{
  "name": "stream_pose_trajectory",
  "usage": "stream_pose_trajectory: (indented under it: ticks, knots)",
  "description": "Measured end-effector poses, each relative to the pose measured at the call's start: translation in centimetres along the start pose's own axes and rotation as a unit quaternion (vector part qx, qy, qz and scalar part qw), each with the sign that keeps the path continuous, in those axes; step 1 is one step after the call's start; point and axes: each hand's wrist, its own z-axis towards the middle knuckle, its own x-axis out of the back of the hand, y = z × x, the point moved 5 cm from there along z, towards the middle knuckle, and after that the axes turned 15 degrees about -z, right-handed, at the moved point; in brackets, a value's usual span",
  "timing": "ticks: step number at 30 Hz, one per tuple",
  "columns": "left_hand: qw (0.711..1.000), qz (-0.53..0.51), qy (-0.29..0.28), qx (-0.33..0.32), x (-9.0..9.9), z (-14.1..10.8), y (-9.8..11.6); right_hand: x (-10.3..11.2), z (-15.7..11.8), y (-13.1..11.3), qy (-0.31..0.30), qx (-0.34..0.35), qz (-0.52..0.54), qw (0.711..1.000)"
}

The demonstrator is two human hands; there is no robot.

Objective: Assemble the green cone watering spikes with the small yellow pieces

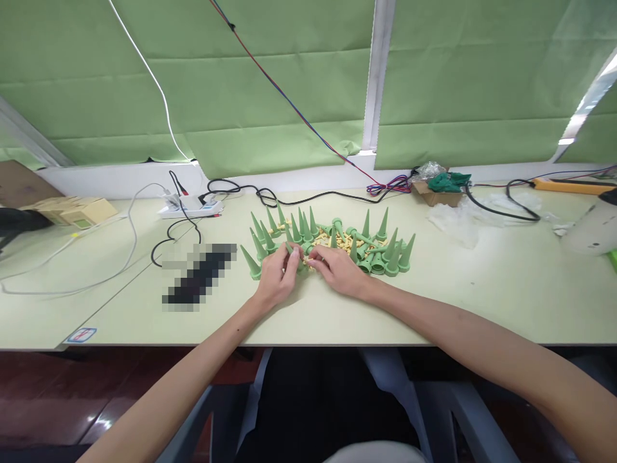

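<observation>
Left hand (278, 275)'s got a green cone (291, 249) pinched between thumb and fingers; right hand (337, 270), just beside it, is pinching a tiny yellow piece (310, 260). Just beyond, there's a yellow pile (344, 242) with more cones (407, 254) left and right. Power strip (193, 207)'s far left.

curled left hand (278, 275) near curled right hand (340, 270)

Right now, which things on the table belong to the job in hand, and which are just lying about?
Apparently in the job:
green cones
small yellow pieces

Apparently just lying about:
power strip
cardboard box
green cloth
clear plastic
white container
</observation>
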Motion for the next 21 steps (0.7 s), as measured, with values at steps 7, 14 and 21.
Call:
stream_pose_trajectory:
  ticks: [7,14,21]
  knots:
    - [1.0,0.003,-0.001,-0.007,0.02,0.06,-0.16,0.05,-0.05,-0.16,-0.007,-0.01,-0.001,1.0]
    - [1.0,0.003,-0.001,-0.007,-0.01,0.01,-0.17,-0.08,-0.11,-0.05,-0.01,-0.016,-0.005,1.0]
    - [1.0,-0.002,0.018,0.009,0.2,0.03,-0.53,0.32,-0.08,-0.03,0.007,-0.049,-0.001,0.999]
